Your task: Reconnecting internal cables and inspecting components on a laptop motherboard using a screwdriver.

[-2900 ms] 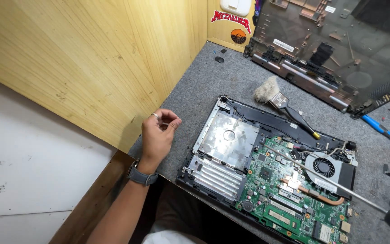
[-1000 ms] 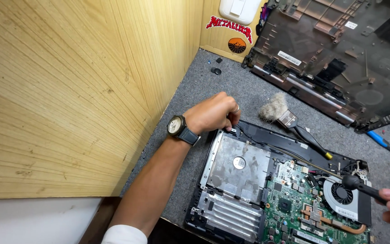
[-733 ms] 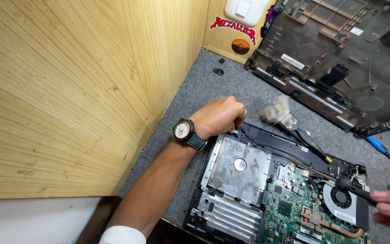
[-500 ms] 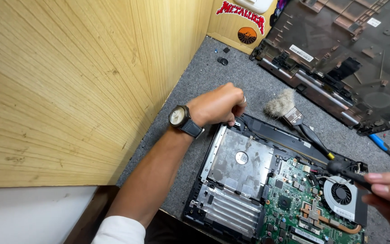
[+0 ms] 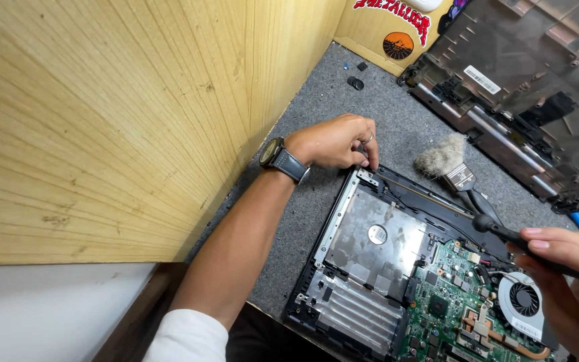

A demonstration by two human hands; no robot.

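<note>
— Grey felt mat (image 5: 397, 127) under everything, is that right? Where is the machine lying on it?

— Yes. The opened black laptop base with its green circuit board (image 5: 430, 268) lies flat on the mat in front of me, its silver metal drive cover (image 5: 373, 238) facing up and the round cooling fan (image 5: 524, 302) near my right side

— What is your left hand doing?

— My left hand (image 5: 336, 141), with the dark wristwatch (image 5: 277, 157) on it, sits at the far left corner of the base. The fingertips (image 5: 368, 155) are pinched together right at the small metal bracket (image 5: 366, 177) there; whether they hold anything tiny I cannot tell

— And the right?

— My right hand (image 5: 571, 268) is clenched around the black-handled screwdriver (image 5: 504, 231), over the board beside the fan

— Anything else close by?

— A fluffy grey dusting brush with a black handle (image 5: 447, 161) lies just beyond the base, and the removed dark plastic bottom cover (image 5: 531, 100) rests farther back, by the wooden wall (image 5: 135, 114)
</note>
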